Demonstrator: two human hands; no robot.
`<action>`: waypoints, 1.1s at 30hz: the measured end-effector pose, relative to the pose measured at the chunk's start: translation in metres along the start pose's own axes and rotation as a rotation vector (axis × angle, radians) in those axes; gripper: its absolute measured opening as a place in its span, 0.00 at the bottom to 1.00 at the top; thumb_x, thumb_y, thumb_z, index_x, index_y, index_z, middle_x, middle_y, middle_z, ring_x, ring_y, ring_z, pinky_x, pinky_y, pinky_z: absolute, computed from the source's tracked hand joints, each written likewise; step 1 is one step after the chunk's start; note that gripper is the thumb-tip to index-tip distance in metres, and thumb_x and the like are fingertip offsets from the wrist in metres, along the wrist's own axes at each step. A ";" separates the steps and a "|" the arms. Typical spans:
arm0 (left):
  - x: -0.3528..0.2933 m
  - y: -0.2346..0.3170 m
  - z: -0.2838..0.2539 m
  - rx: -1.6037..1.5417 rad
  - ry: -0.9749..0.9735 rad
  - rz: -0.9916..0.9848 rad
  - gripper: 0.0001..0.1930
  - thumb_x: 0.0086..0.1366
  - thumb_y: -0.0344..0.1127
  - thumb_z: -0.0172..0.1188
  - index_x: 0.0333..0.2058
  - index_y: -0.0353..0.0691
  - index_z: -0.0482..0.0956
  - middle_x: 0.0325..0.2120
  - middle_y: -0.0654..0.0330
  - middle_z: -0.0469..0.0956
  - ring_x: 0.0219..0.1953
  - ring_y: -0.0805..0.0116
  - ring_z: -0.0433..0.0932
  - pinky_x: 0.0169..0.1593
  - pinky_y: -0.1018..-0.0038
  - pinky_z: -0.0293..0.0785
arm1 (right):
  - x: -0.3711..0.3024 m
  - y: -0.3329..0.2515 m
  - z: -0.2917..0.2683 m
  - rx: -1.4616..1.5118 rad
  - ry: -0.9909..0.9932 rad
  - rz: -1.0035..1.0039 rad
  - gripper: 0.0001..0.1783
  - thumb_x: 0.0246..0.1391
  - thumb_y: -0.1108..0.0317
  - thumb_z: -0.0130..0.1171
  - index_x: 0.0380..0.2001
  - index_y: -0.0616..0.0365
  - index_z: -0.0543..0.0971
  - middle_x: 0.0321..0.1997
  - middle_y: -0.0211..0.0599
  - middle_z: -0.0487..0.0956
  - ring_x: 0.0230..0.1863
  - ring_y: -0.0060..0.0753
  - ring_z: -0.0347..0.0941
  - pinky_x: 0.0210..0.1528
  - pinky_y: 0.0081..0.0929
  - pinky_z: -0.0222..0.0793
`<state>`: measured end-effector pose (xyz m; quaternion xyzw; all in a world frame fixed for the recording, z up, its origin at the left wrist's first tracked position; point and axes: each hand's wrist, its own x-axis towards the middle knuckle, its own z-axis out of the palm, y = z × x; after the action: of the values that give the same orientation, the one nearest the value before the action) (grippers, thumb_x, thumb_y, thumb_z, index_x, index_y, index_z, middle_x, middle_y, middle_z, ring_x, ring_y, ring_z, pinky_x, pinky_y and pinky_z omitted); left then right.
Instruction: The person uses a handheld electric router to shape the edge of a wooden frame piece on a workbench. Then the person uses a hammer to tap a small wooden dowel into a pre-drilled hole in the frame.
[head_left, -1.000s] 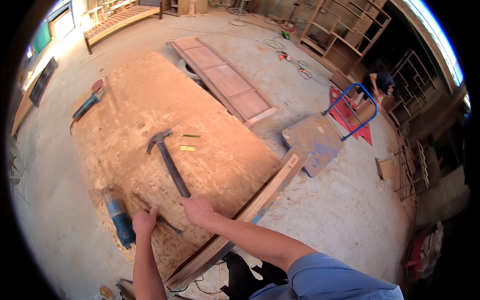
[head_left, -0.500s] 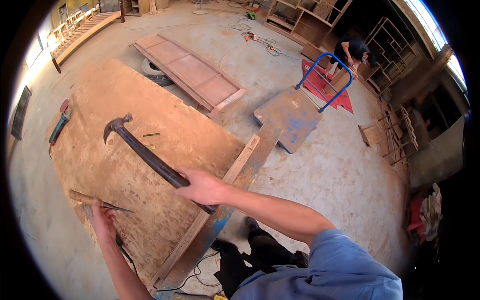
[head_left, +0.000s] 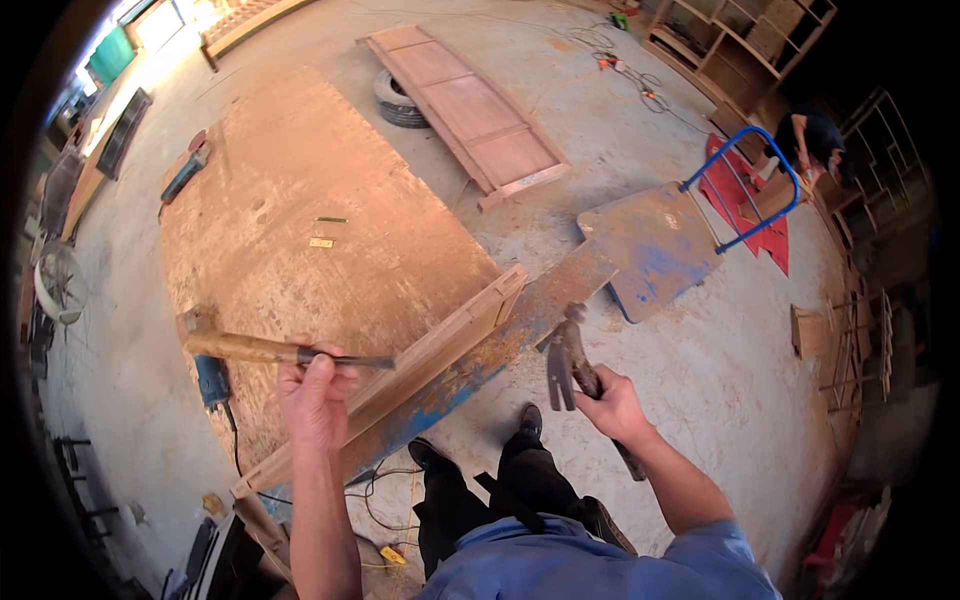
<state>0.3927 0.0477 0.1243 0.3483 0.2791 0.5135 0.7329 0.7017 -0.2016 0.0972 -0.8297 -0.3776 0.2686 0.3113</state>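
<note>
My left hand [head_left: 318, 398] is closed on a chisel [head_left: 240, 347], pinching it where the wooden handle meets the dark blade. The blade lies sideways, its tip pointing right, over or close to a long wooden rail [head_left: 440, 352]; I cannot tell whether they touch. That rail runs along the near edge of a dusty wooden board [head_left: 300, 160]. To the right of the rail, my right hand [head_left: 612, 408] grips a claw hammer [head_left: 566, 362] by its dark handle. The hammer's head is raised in front of my hand, apart from the chisel.
An angle grinder [head_left: 184, 180], a small brass-coloured hinge [head_left: 321, 242], a pencil [head_left: 331, 220] and a blue power tool [head_left: 212, 382] lie on the board. Beyond are a panelled wooden piece [head_left: 470, 100], a tyre [head_left: 400, 105] and a platform trolley [head_left: 655, 240]. Another person [head_left: 815, 140] bends at far right.
The hammer has swung from over the board to right of the rail. My left hand has brought the chisel right, to the rail. The whole view has shifted.
</note>
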 end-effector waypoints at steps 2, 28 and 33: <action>-0.005 -0.028 0.025 0.006 -0.001 -0.007 0.10 0.68 0.26 0.61 0.47 0.42 0.75 0.39 0.53 0.83 0.33 0.64 0.85 0.34 0.71 0.84 | -0.016 0.063 -0.021 -0.082 0.014 0.072 0.20 0.49 0.58 0.73 0.30 0.63 0.77 0.19 0.45 0.76 0.20 0.41 0.71 0.28 0.37 0.70; 0.037 -0.173 0.115 0.617 0.111 -0.012 0.07 0.71 0.27 0.58 0.43 0.35 0.70 0.40 0.48 0.83 0.32 0.67 0.84 0.34 0.73 0.83 | -0.144 0.298 -0.087 -0.083 -0.216 0.925 0.21 0.51 0.57 0.70 0.24 0.63 0.74 0.16 0.38 0.75 0.14 0.33 0.73 0.19 0.35 0.70; 0.044 -0.185 0.115 0.476 0.169 -0.073 0.06 0.71 0.26 0.58 0.42 0.35 0.69 0.39 0.49 0.83 0.34 0.66 0.85 0.38 0.73 0.84 | -0.120 0.293 -0.078 -0.053 -0.239 0.891 0.18 0.53 0.61 0.69 0.23 0.60 0.72 0.14 0.33 0.72 0.12 0.28 0.69 0.16 0.32 0.67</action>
<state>0.5979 0.0209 0.0437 0.4566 0.4646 0.4338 0.6225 0.8213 -0.4736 -0.0368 -0.8820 -0.0243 0.4602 0.0982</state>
